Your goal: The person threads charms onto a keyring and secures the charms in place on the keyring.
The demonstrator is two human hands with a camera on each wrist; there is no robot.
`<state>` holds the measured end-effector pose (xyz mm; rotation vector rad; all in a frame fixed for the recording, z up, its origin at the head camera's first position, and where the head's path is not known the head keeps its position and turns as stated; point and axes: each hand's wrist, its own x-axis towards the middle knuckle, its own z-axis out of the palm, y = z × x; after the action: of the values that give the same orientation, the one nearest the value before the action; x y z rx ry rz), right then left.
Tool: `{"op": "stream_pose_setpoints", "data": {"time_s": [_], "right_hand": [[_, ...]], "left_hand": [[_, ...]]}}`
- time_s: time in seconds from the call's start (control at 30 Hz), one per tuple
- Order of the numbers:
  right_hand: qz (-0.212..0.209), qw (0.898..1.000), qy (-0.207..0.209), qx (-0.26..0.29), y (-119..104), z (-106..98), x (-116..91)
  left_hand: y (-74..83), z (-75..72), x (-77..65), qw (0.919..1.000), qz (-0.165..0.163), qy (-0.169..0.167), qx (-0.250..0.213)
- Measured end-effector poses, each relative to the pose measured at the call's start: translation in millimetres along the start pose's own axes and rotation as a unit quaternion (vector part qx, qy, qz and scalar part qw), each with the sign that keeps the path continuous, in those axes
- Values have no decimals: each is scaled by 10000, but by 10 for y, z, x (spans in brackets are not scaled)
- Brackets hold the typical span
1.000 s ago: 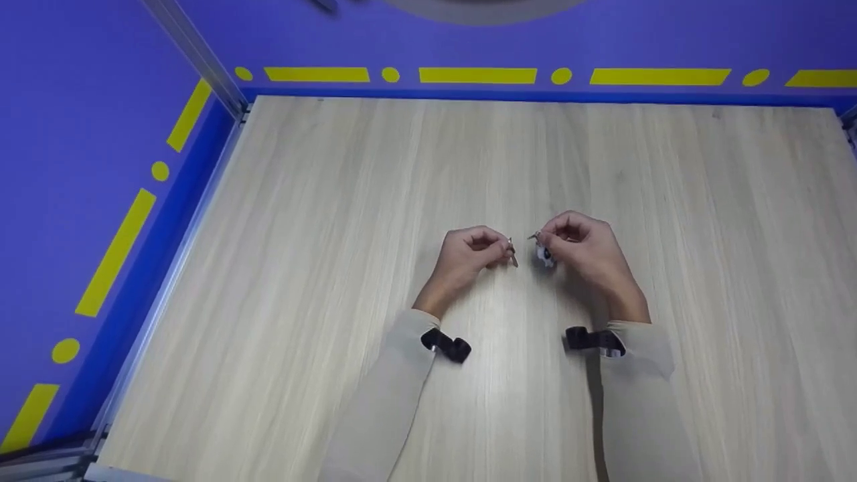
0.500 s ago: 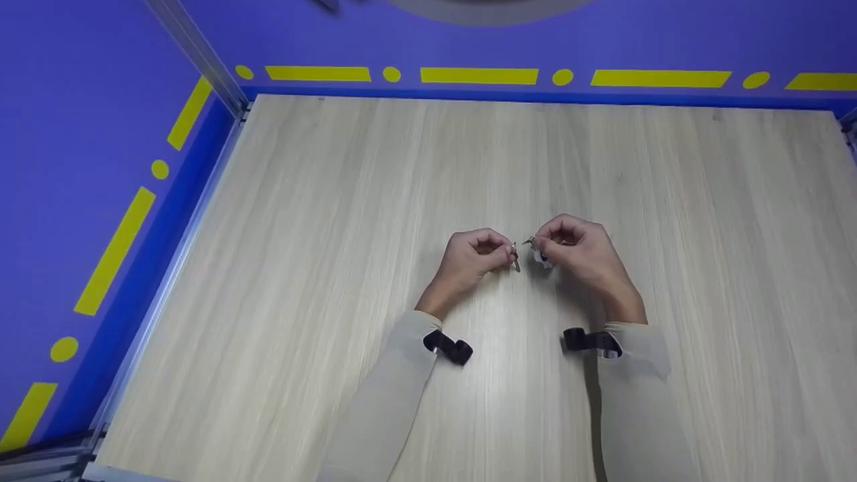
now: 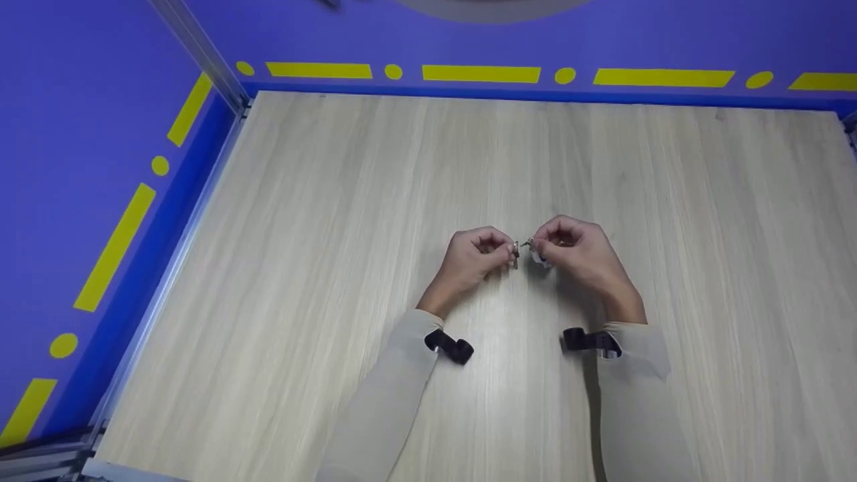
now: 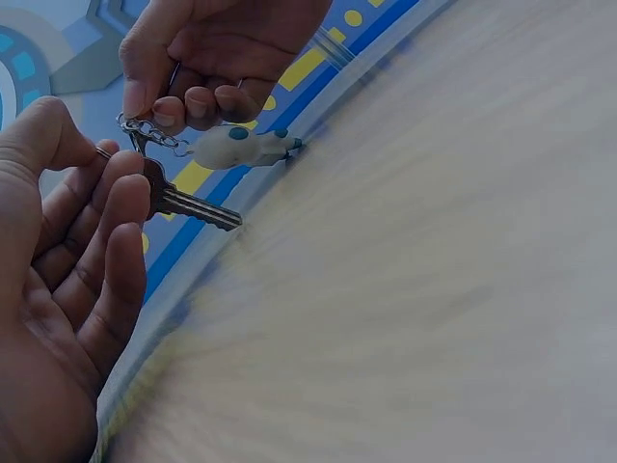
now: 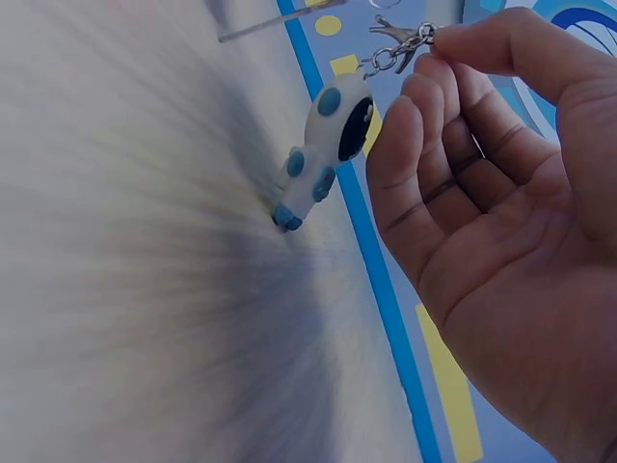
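Between thumb and fingertips, my left hand (image 3: 472,258) pinches a small metal ring that carries a metal key (image 4: 198,207); the toothed blade points away from the fingers. My right hand (image 3: 582,251) pinches a keychain by its metal links, between thumb and index finger. A white and blue astronaut figure (image 5: 328,125) hangs from the short chain (image 5: 390,58). The silver lobster clasp (image 5: 397,34) sticks out beyond the right fingertips, toward the left hand. In the left wrist view the clasp reaches down to the key's head and overlaps it. Both hands are above the table.
A wood-grain table (image 3: 335,201) spreads under both hands. Blue walls with yellow markings (image 3: 482,73) rise along its back and left edges, joined by a metal corner post (image 3: 201,53). Black straps with small cameras (image 3: 450,347) sit on both wrists.
My right hand has moved a little left and my left hand slightly right, so the gap between clasp and key has narrowed. The key now hangs more upright. Both grips are kept.
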<state>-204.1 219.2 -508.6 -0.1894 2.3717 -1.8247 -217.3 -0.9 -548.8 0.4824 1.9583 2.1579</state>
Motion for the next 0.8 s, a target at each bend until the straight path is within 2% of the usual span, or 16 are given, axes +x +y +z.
{"op": "stream_pose_setpoints", "data": {"time_s": [0.17,0.4,0.67,0.8], "right_hand": [[-20,10000,-15,36,9,2,-2],[19,10000,-65,8,12,3,-1],[29,9999,-108,-20,-16,26,11],[-6,9999,-153,-57,-28,29,11]], "left_hand": [[8,15,-4,10000,-79,-12,26],[14,34,-5,9999,-27,-87,81],[41,57,-4,9980,-28,-253,585],[49,70,2,9962,83,-382,778]]}}
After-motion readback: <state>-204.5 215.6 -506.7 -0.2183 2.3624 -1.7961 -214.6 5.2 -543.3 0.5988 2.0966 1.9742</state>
